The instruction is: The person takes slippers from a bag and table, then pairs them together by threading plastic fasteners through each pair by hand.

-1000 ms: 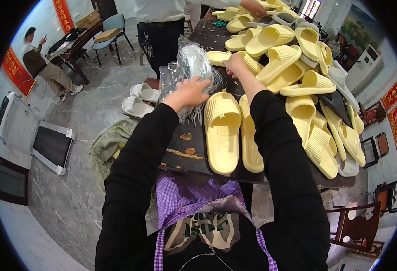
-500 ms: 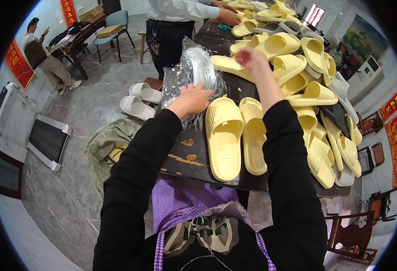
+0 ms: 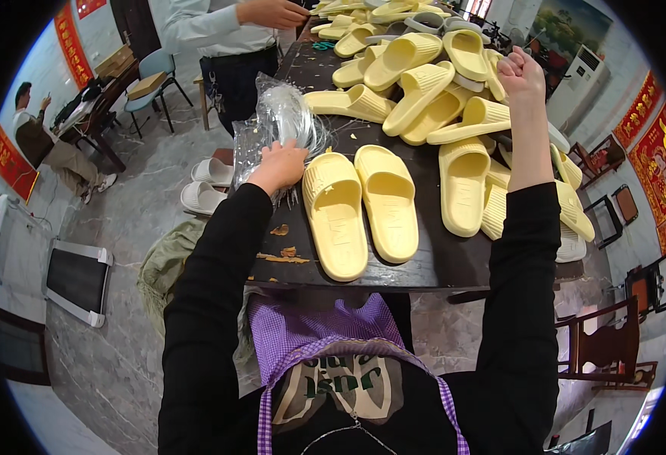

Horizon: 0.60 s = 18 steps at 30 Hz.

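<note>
A pair of yellow slide slippers, the left one [image 3: 335, 220] and the right one [image 3: 390, 208], lies side by side on the dark table in front of me. My left hand [image 3: 278, 167] rests with fingers stretched on the near end of a bundle of thin clear plastic strands [image 3: 286, 110], beside the left slipper. The bundle lies on a clear plastic bag [image 3: 248, 144]. My right hand [image 3: 521, 73] is raised at the right, above the slipper pile, its fingers closed. A thin line seems to stick up from its fingertips, too fine to name.
A heap of yellow and grey slippers [image 3: 416, 83] covers the table's far and right parts. Across the table's left side stands a person in a light shirt [image 3: 215, 26]. White slippers [image 3: 204, 197] and a green cloth sack [image 3: 168, 262] are left of the table [image 3: 439, 262].
My right hand has moved from over the strands' right side, up and to the right, and its fingers have closed. My left hand stays by the strands. The whole view has shifted.
</note>
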Tool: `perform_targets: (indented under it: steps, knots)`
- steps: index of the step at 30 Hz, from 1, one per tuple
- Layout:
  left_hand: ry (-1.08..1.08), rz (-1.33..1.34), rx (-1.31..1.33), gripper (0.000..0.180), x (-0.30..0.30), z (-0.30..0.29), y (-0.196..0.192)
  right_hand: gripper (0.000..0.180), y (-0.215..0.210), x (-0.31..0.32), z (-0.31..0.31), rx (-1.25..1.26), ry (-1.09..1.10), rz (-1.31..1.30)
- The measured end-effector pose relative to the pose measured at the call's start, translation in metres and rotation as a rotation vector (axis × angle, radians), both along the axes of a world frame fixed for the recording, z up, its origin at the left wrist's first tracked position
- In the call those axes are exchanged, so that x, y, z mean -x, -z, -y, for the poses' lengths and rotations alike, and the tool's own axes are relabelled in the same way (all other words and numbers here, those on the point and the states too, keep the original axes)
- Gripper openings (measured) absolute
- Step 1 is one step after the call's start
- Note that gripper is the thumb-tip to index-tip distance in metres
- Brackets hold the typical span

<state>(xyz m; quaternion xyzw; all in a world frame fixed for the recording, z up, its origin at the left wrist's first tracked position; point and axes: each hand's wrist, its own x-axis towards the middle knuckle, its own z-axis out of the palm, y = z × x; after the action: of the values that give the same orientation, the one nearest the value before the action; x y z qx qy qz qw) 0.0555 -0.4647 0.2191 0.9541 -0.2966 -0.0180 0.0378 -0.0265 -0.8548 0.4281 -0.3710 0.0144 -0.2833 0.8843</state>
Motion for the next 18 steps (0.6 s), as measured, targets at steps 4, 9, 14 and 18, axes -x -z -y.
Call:
perform_targets:
  steps: [4, 9, 14, 18]
  knots:
    - [-0.018, 0.011, -0.058, 0.040, -0.006, 0.002, -0.001, 0.025, -0.005, 0.029, -0.012, 0.137, 0.023, -0.053]
    - [0.072, -0.070, 0.160, 0.033, -0.020, -0.004, -0.025, 0.013, 0.035, 0.081, -0.051, 0.391, -0.130, -0.150]
    - [0.125, 0.228, 0.461, 0.039, 0.004, -0.003, -0.085, 0.007, 0.086, 0.127, -0.097, 0.562, -0.163, -0.277]
    - [0.469, -0.120, 0.690, 0.033, 0.068, 0.013, -0.098, 0.004, 0.126, 0.146, -0.141, 0.519, -0.245, -0.328]
